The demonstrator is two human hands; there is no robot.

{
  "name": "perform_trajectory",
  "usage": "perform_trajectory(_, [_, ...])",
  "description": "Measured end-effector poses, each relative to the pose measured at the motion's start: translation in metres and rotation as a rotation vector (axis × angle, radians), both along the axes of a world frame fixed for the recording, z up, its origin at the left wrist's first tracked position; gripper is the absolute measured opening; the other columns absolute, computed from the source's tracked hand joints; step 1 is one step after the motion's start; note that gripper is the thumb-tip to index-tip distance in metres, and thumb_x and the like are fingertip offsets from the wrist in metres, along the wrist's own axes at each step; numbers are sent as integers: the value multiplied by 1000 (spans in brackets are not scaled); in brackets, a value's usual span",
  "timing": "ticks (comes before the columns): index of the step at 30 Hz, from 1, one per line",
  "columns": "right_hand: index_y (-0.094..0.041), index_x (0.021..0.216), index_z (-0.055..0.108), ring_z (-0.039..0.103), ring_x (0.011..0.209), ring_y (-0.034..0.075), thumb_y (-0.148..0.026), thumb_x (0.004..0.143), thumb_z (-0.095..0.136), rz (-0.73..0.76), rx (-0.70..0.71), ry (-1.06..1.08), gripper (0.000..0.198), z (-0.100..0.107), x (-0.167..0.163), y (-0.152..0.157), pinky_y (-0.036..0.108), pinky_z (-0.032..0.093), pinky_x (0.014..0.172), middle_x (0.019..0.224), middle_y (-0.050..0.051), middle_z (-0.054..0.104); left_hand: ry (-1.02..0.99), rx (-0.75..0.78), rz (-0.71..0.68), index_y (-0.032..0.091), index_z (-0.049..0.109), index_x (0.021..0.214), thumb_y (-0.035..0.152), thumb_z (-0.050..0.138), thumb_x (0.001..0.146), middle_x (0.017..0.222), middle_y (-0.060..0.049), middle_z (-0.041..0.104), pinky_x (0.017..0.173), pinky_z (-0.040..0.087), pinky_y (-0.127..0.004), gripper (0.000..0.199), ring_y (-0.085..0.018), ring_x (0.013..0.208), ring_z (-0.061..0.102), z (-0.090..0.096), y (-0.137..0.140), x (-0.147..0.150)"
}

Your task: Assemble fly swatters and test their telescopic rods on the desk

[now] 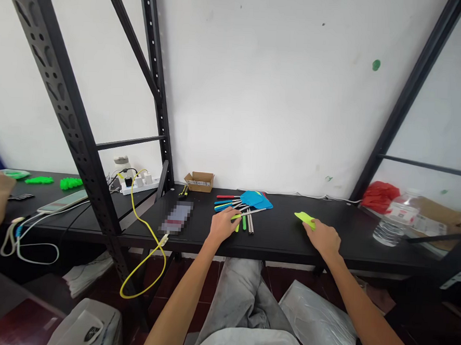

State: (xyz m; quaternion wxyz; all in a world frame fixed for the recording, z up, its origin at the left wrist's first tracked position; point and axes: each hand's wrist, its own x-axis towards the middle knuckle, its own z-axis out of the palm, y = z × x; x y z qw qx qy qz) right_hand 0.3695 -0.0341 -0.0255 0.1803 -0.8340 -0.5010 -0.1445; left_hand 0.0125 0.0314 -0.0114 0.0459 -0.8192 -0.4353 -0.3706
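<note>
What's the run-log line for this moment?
left hand: holds metal rod with yellow-green handle | right hand: holds yellow-green piece | black table: blue pieces, cardboard box

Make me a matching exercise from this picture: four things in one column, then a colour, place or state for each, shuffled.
1. Left hand
2. Right hand
3. Cardboard box
4. Water bottle

A. Clear, near the red bag
B. Grip on a yellow-green piece
C. Brown, towards the back of the black table
D. Grip on a thin rod with a yellow-green handle

Pairs: 1-D, 2-B, 3-C, 4-A
</note>
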Motion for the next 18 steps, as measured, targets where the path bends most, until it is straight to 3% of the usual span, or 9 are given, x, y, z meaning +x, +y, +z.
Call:
perform_trajectory(5, [-19, 115, 65, 66, 80, 33, -51, 94, 37, -12, 52, -39, 47, 0, -3, -3, 40, 46, 66, 88, 16, 70, 1, 15, 7, 28, 67, 104, 39, 51, 92, 97, -2, 67, 60, 40, -22, 22, -16, 81, 63, -1, 1, 0])
perform_trajectory(12, [-24, 106, 68, 63, 84, 29, -39, 88, 54, 88, 59, -86, 28, -4, -3, -5, 33, 43, 63, 94, 12, 70, 11, 19, 17, 28, 68, 103, 38, 51, 92, 98, -2, 67, 60, 41, -22, 23, -16, 83, 64, 1, 0, -1])
perform_trajectory(18, [-21, 107, 67, 63, 73, 27, -44, 91, 43, 143, 150, 41, 36, -1, 0, -5, 32, 39, 62, 81, 12, 68, 5, 7, 6, 28, 68, 102, 38, 50, 92, 99, -2, 68, 59, 41, -22, 23, -16, 83, 64, 1, 0, -1])
